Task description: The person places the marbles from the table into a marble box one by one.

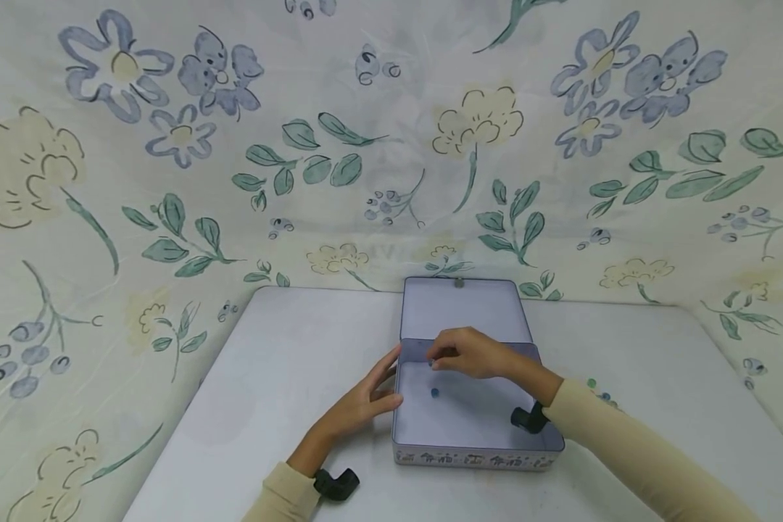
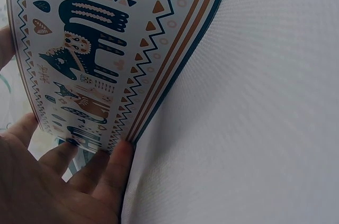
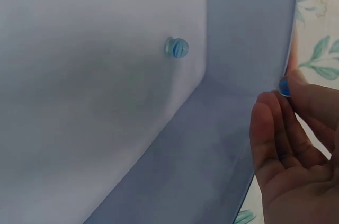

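While flat against the tin (image 1: 476, 458), left hand (image 1: 365, 402) open; right hand (image 1: 473, 353) pinching a blue marble (image 3: 284, 87).

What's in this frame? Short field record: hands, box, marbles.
left hand: open, fingers flat against the left outer wall of the tin box
right hand: over the box, pinching a blue marble at its fingertips
box: lid open, hinged back, on the white table
loose marble: blue, on the box floor
more marbles: on the table right of the box, partly hidden by the sleeve
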The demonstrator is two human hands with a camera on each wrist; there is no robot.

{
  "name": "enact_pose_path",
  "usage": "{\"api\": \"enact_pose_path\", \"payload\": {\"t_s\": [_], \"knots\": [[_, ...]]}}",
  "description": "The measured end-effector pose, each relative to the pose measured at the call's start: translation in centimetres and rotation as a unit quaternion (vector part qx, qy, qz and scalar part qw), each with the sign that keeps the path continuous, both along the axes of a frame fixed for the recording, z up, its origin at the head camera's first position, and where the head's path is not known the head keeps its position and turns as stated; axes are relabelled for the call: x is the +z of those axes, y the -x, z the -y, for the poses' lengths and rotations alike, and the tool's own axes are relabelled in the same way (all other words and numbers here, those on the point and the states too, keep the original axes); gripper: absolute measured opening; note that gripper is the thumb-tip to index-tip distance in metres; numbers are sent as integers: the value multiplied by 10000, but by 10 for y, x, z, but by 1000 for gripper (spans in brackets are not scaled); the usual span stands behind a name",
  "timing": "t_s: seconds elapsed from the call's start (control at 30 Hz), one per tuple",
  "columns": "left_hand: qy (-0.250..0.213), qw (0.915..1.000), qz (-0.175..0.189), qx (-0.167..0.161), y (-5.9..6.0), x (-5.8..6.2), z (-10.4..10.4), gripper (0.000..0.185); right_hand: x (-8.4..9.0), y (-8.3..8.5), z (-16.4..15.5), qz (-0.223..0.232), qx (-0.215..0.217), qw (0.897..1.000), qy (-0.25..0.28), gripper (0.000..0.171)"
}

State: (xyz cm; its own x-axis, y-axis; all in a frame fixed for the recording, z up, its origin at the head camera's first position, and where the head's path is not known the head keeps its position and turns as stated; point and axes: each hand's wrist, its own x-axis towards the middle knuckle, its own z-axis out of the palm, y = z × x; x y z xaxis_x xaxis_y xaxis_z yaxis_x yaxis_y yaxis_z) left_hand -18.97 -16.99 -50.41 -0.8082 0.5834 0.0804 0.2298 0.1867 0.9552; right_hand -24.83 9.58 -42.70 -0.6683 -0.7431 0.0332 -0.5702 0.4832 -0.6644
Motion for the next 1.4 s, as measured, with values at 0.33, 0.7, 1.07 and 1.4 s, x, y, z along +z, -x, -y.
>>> {"api": "enact_pose_path", "payload": {"t_s": [0.33, 0.7, 1.07, 1.4], "knots": [[-53, 10000, -27, -34, 1, -1, 0, 82, -6, 0, 8, 42, -8, 9998, -176, 17], [-23, 10000, -24, 9, 0, 0, 0, 83, -24, 1, 13, -16, 16, 9995, -307, 14], [-22, 10000, -30, 5, 0, 0, 0, 82, -31, 0, 15, -124, -47, 9987, -496, 14], [-32, 10000, -16, -21, 0, 1, 0, 82, -35, 1, 15, -261, -45, 9977, -622, 12]]}}
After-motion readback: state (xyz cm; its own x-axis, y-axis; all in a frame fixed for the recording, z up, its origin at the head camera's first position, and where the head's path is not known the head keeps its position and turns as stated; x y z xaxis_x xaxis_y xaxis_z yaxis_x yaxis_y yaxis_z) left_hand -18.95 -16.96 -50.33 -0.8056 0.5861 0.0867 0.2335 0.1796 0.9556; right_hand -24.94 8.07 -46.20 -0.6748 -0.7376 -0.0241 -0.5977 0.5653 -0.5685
